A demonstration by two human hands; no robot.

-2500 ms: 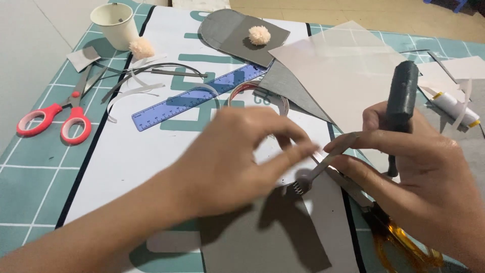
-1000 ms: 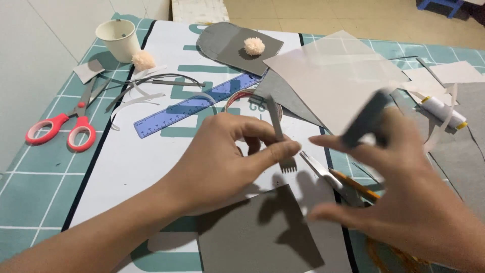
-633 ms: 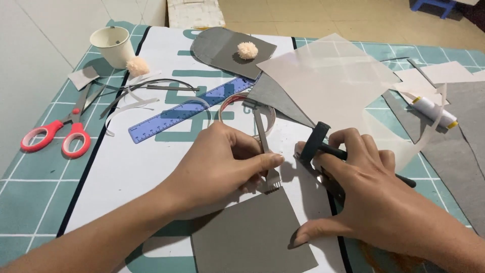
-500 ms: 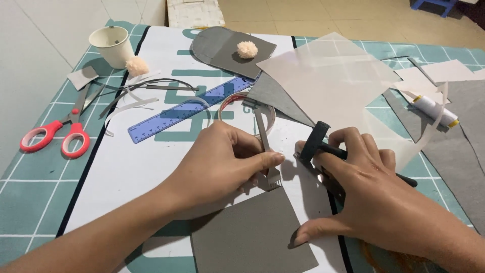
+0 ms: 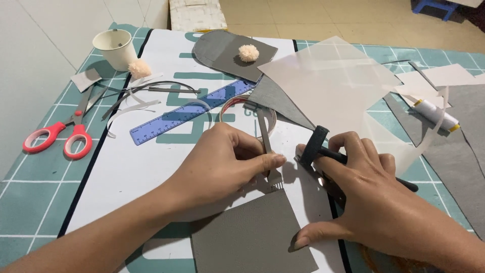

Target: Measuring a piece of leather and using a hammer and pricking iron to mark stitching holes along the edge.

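Big teal grid cutting mat (image 5: 30, 202) underneath, white printed sheet (image 5: 126, 172) on top. Grey leather square (image 5: 252, 237) lies at the near edge, w/ right thumb pressing its right side. Left hand (image 5: 222, 167) is curled, thumb & fingers pinching a slim metal pronged chisel (image 5: 267, 146) upright, prongs right at the leather's top edge. Right hand (image 5: 374, 202) is half-closed over a black mallet (image 5: 323, 149), head just beside the chisel. Further back: blue plastic ruler (image 5: 192, 111), red-handled scissors (image 5: 55, 139), white paper cup (image 5: 115, 48).
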